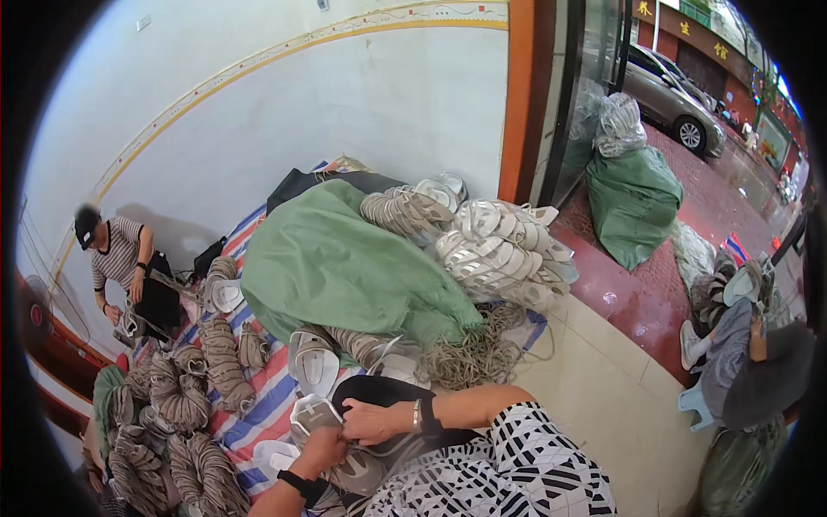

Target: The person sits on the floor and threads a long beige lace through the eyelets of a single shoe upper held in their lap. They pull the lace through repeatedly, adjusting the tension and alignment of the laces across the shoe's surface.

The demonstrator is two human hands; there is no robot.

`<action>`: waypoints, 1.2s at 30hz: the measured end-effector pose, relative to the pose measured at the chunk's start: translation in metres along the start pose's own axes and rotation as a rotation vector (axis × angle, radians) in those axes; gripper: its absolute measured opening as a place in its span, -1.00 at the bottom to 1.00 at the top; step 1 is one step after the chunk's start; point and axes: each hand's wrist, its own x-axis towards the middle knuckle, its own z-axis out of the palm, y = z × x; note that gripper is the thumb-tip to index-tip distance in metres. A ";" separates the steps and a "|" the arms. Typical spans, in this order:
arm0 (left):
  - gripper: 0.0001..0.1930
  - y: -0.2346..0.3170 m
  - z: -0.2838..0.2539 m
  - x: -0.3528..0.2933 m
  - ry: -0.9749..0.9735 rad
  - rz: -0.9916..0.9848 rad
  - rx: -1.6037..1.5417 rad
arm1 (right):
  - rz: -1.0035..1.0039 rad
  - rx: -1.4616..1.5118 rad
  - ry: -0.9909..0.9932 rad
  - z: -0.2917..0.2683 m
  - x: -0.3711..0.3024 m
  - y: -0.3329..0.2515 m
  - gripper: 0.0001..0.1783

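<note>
A grey-and-white shoe upper lies in front of me over my lap, its rounded end pointing away. My left hand is closed at its near end, fingers curled inward. From the right, my right hand meets it with fingers pinched together; what lies between those fingertips is too small to make out. Below the hands shows another grey-beige shoe upper. A white shoe piece rests just left of my left hand. Beyond, a tangled heap of beige laces spreads over the floor.
Bundles of shoe uppers cover the striped sheet at left. A green sack and stacked white uppers lie ahead. One person works at far left, another at right by a blue stool.
</note>
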 end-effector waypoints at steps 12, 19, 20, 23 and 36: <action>-0.77 -0.012 -0.009 0.049 -0.508 0.259 0.371 | -0.048 -0.090 0.065 0.000 0.000 -0.006 -0.82; -0.76 0.003 -0.019 0.045 -0.592 -0.197 0.144 | -0.070 -0.064 0.122 0.009 0.002 0.001 -0.89; -0.76 0.001 -0.018 0.044 -0.582 -0.127 0.167 | -0.084 -0.097 0.151 0.012 0.003 0.000 -0.90; -0.77 -0.010 -0.009 0.044 -0.398 0.143 0.232 | -0.098 -0.129 0.234 0.018 0.002 -0.002 -0.91; -0.81 0.004 0.014 -0.038 0.932 -0.023 -0.661 | 0.174 0.741 0.499 -0.010 0.044 -0.019 -0.81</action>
